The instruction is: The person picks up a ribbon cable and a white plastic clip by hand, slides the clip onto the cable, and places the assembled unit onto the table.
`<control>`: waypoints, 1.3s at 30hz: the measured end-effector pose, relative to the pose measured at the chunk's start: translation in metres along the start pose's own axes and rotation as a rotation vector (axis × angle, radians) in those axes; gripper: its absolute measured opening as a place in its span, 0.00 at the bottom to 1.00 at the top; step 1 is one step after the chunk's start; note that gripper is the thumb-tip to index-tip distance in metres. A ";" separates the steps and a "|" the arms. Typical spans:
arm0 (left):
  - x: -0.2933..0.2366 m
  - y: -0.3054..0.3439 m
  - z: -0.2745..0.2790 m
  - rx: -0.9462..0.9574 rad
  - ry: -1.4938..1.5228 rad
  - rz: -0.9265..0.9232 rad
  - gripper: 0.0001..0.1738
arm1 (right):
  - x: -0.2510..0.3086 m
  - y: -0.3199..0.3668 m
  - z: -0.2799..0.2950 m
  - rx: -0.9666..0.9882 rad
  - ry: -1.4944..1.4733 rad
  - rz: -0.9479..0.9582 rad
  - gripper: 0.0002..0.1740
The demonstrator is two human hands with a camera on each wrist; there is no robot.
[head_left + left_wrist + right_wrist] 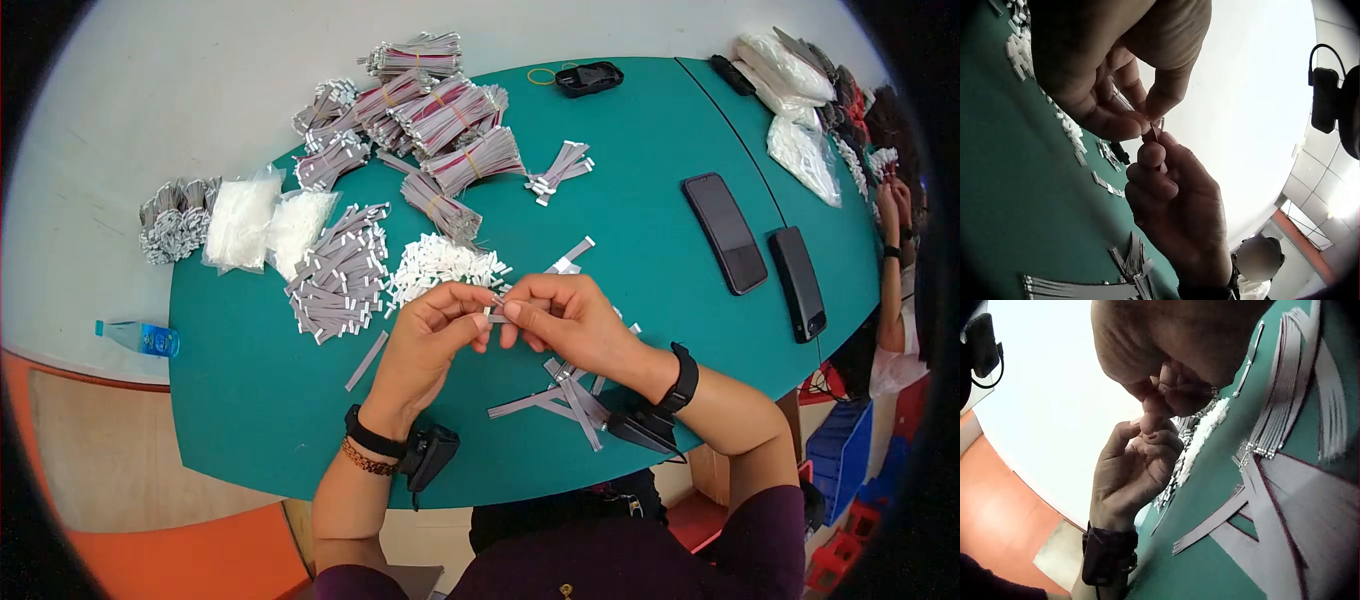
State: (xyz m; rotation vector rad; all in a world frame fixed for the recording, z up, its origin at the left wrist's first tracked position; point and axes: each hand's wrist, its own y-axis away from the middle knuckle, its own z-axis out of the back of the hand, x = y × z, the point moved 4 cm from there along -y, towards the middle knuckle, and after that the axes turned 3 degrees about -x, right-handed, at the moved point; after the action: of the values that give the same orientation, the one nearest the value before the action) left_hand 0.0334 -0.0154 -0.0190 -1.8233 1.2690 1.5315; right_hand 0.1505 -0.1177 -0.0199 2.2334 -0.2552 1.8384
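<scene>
Close together over the table's middle, my left hand (425, 340) and right hand (580, 320) pinch a short grey ribbon cable (497, 318) between thumbs and fingertips. A small white end shows beside the left thumb. In the left wrist view a thin edge of the ribbon cable (1154, 132) shows between the fingertips; the fingers hide most of it. Just beyond the hands lies a heap of small white connector housings (445, 268). Loose grey ribbon cables (570, 400) lie crossed near the right wrist. One single cable (367, 361) lies left of the left hand.
Banded cable bundles (455, 115) are stacked at the back. Cables with white ends (340, 275) form a pile at left, near bags of white parts (243, 222) and a bottle (140, 338). Right of the hands lie a phone (724, 234) and a black case (797, 284). Another person's arm (890, 260) shows at far right.
</scene>
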 end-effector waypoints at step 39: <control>0.001 0.001 -0.005 -0.131 -0.159 -0.196 0.07 | -0.001 0.002 0.000 -0.084 0.101 0.061 0.09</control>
State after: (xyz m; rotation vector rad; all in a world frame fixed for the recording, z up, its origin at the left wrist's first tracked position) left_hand 0.0352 -0.0206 -0.0183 -1.8037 0.9082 1.6447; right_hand 0.1501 -0.1195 -0.0207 2.0928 -0.3785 1.9275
